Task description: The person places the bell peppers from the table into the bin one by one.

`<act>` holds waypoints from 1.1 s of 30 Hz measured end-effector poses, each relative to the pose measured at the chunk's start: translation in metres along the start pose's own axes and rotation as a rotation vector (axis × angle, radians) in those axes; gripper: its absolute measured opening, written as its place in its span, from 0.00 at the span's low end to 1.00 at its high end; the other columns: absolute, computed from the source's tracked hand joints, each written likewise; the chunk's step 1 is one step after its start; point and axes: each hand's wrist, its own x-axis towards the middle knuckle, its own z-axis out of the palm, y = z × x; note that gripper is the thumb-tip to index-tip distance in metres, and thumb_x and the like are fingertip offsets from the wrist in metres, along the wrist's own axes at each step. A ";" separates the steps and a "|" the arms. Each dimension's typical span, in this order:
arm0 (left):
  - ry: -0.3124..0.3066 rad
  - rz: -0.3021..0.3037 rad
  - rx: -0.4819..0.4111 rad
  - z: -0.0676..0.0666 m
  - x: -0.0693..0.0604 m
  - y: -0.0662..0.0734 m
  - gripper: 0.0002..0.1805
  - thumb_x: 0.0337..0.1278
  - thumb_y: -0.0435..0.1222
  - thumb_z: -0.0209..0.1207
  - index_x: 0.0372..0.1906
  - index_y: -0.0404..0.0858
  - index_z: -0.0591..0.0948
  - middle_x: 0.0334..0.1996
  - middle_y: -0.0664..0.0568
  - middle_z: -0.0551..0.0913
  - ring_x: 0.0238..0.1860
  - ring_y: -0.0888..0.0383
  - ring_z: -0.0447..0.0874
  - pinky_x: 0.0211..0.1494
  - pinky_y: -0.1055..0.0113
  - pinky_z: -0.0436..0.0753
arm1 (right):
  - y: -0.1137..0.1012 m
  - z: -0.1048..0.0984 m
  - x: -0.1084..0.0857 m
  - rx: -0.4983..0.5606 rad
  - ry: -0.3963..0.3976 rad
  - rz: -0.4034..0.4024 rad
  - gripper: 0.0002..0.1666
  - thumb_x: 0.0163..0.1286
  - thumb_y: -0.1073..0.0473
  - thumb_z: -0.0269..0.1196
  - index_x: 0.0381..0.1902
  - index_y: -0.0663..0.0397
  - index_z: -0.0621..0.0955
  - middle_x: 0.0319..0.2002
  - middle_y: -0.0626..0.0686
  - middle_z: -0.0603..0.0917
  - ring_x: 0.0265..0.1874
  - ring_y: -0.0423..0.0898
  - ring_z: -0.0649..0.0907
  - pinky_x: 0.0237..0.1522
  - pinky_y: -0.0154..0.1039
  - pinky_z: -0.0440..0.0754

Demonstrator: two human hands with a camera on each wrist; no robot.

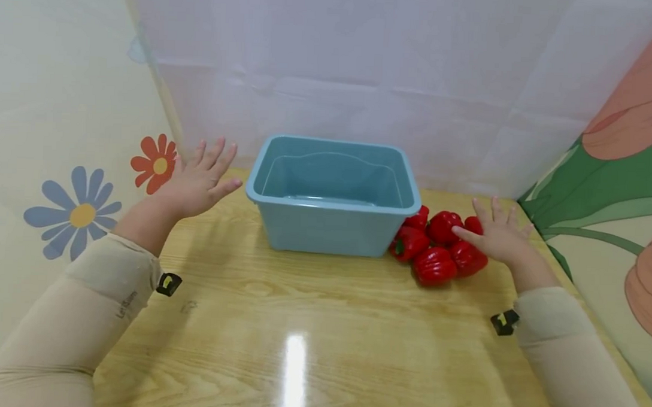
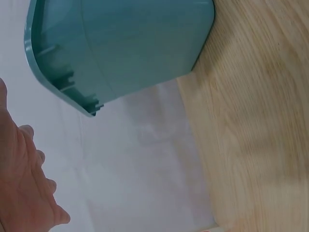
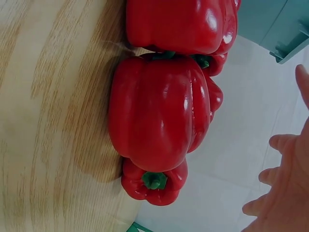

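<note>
A light blue plastic bin (image 1: 325, 230) stands upright on the wooden table, and nothing shows inside it. Against its right side lie several red bell peppers (image 1: 434, 267), glossy, some with green stems. My left hand (image 1: 199, 184) is held in the air left of the bin, fingers spread, touching nothing. Over the right edge of the pepper pile hovers my right hand (image 1: 500, 233), its fingers spread too. In the right wrist view a gap separates that hand from the nearest bell pepper (image 3: 159, 111). The left wrist view shows the bin's side (image 2: 140, 43) apart from the left hand (image 2: 24, 179).
The wooden table (image 1: 333, 311) carries a bright light reflection near its front. Behind the bin hangs a white sheet (image 1: 363, 67). Flower-patterned walls (image 1: 83, 216) close in on the left and right. Each sleeve has a small black wrist device (image 1: 168, 283).
</note>
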 end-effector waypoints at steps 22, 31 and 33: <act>0.046 0.237 -0.010 0.017 0.008 0.022 0.41 0.65 0.57 0.38 0.71 0.49 0.31 0.71 0.53 0.26 0.69 0.51 0.17 0.68 0.43 0.33 | -0.005 0.004 -0.004 0.044 -0.026 0.029 0.62 0.53 0.18 0.40 0.71 0.48 0.33 0.66 0.67 0.22 0.59 0.77 0.26 0.46 0.76 0.22; 0.041 0.259 -0.035 0.021 0.011 0.029 0.38 0.67 0.55 0.37 0.71 0.51 0.32 0.72 0.53 0.28 0.69 0.51 0.18 0.68 0.44 0.32 | -0.004 0.006 -0.004 0.060 -0.039 0.030 0.61 0.55 0.20 0.40 0.71 0.49 0.34 0.67 0.67 0.24 0.59 0.77 0.27 0.47 0.76 0.23; 0.041 0.263 -0.038 0.023 0.011 0.030 0.38 0.67 0.55 0.37 0.71 0.51 0.32 0.72 0.54 0.27 0.69 0.51 0.18 0.68 0.45 0.32 | -0.003 0.006 -0.005 0.068 -0.049 0.033 0.61 0.55 0.20 0.40 0.71 0.49 0.34 0.67 0.67 0.23 0.59 0.77 0.27 0.47 0.76 0.24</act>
